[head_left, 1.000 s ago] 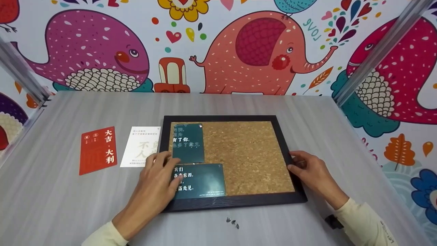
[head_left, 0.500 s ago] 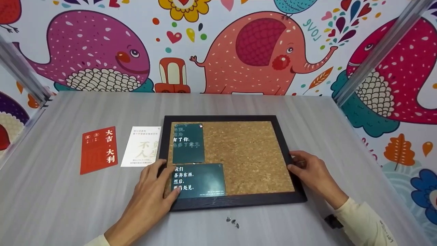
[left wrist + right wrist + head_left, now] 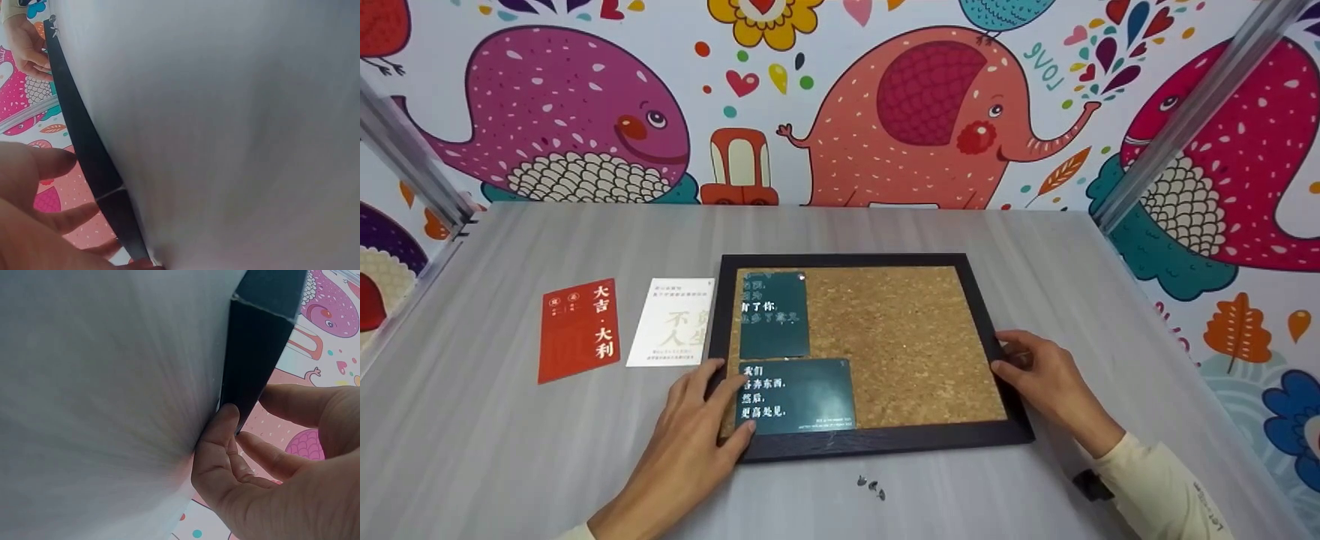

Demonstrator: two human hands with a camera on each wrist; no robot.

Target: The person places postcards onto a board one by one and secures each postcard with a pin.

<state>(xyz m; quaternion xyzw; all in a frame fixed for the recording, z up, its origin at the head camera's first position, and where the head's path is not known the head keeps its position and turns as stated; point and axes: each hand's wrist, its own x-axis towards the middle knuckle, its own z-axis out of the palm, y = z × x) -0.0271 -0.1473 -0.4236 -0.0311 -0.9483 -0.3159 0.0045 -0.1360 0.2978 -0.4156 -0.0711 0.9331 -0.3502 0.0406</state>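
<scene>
Cartoon animals, among them one coral elephant (image 3: 922,127), cover the wall (image 3: 840,217) behind a pale grey wood-grain table (image 3: 547,450). One black-framed corkboard (image 3: 915,345) lies flat near the table's middle, between the two hands. Two dark green cards lie inside its frame: the upper card (image 3: 772,334) stands portrait along the left, one thumbtack (image 3: 801,277) at its top right corner; the lower card (image 3: 817,394) lies landscape just below. Outside are two more cards. One white card (image 3: 666,322) sits at the frame's left edge, whether touching or slightly beneath I cannot tell; one red card (image 3: 577,330) lies farther left. Three loose thumbtacks (image 3: 873,487) rest in front of the corkboard. The left hand (image 3: 686,420) spreads loosely over the frame's near left corner, touching it; the right hand (image 3: 1046,379) holds the right side between thumb and curled fingers.
</scene>
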